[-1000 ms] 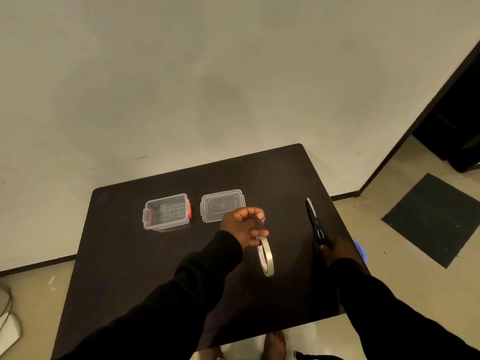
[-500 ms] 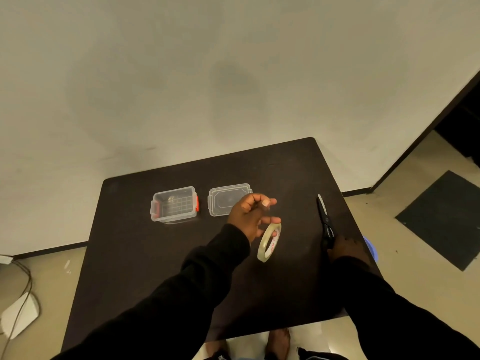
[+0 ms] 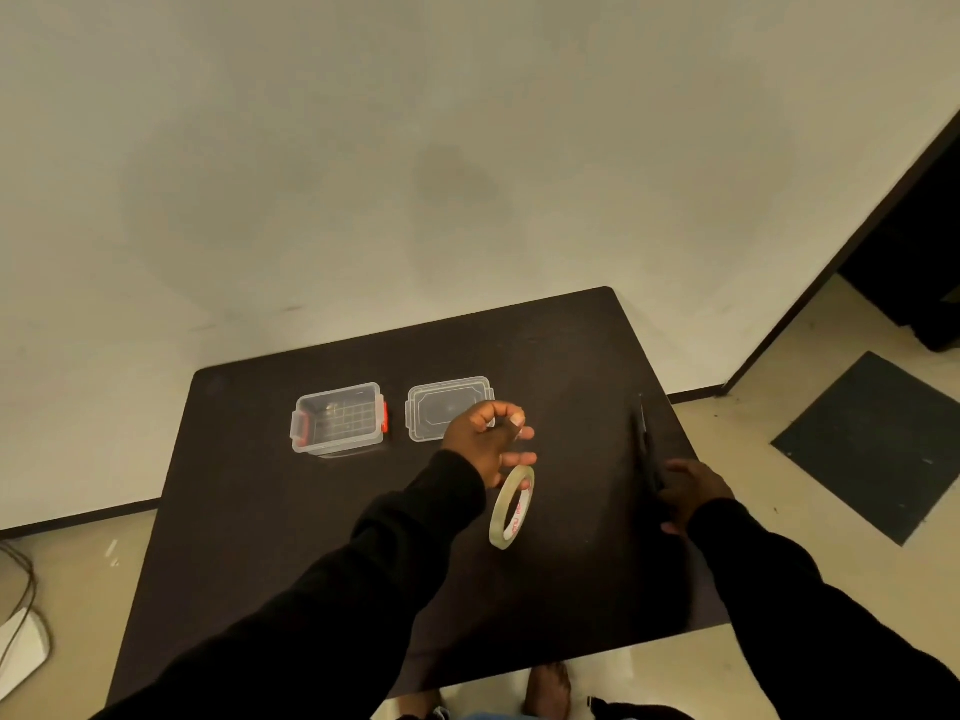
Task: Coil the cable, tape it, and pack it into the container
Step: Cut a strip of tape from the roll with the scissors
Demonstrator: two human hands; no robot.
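My left hand (image 3: 485, 439) hovers over the middle of the dark table (image 3: 260, 511), thumb and forefinger pinched. A roll of clear tape (image 3: 511, 511) hangs on edge from its lower fingers. My right hand (image 3: 693, 493) rests near the table's right edge, closed over the handles of dark scissors (image 3: 643, 439) whose blades point away from me. The clear container (image 3: 338, 394) with red latches stands open at the back left. Its clear lid (image 3: 449, 415) lies flat beside it, just behind my left hand. I cannot make out a cable against the dark surface.
A pale wall rises right behind the table. To the right are a doorway and a dark floor mat (image 3: 872, 444). A white device with cords (image 3: 21, 646) lies on the floor at the left. Bare feet (image 3: 548, 688) show below the near edge.
The tape roll has swung under my left hand, from tilted right to tilted left, and its fingers have spread a little. My right hand stays on the scissors.
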